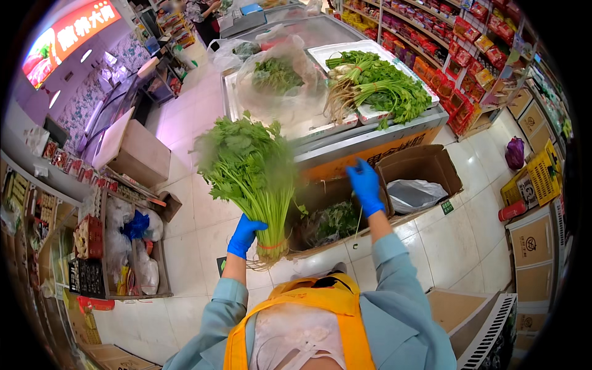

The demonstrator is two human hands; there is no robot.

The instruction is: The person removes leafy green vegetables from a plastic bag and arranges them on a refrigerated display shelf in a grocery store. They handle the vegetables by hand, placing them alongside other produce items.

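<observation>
My left hand (246, 235), in a blue glove, grips a large leafy celery bunch (263, 194) by its stalks, just above an orange band near the root end. The leaves point away from me, and a blurred patch covers part of them. My right hand (364, 185), also gloved in blue, is over a cardboard box (298, 240) holding loose greens (340, 222). A thin green stalk (359, 222) hangs below that hand; whether the fingers hold it is unclear.
Ahead, a chest freezer (323, 155) bears banded celery bunches (379, 88) on white foam trays and a clear plastic bag (277, 74) of greens. A second cardboard box (416, 164) adjoins on the right. Left stands a wooden bin (162, 273) of plastic bags. Someone (203, 18) stands far off.
</observation>
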